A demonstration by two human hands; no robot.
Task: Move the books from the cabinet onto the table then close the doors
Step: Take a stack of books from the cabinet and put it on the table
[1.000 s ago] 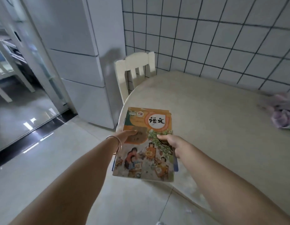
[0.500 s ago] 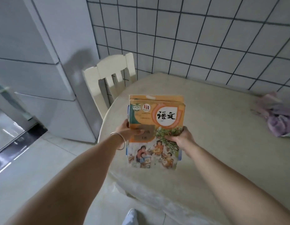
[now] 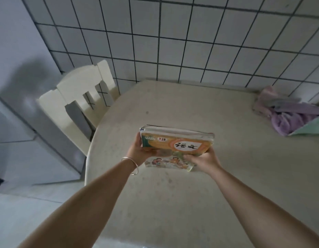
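Grey-white cabinet front [image 3: 15, 122] at far left, panel seams visible, a soft shadow across it; cream wooden chair [image 3: 80, 97] just right of that, slatted back turned to the tiled wall [image 3: 191, 42], tucked against the rounded edge of the table [image 3: 155, 203]; pale beige tabletop, faintly speckled, filling the middle and right of the view; left hand [image 3: 137, 153] reaching in from lower left, silver bangle [image 3: 132, 165] on the wrist, fingers wrapped around the left edge of the stack of books [image 3: 176, 145], thumb on the cover; stack held over the table's middle, tilted with the far edge raised, near edge low and close to or touching the tabletop, contact not clear; orange and green top cover with a white oval bearing dark characters, illustrated figures along its lower part, page edges of several volumes showing at the back; right hand [image 3: 203, 160] closed on the stack's lower right corner, fingers curled on top of the cover; purple and pink cloth [image 3: 289, 115] bunched at the table's far right near the wall, well apart from the stack, a pale green sheet [image 3: 310, 127] under its right side.
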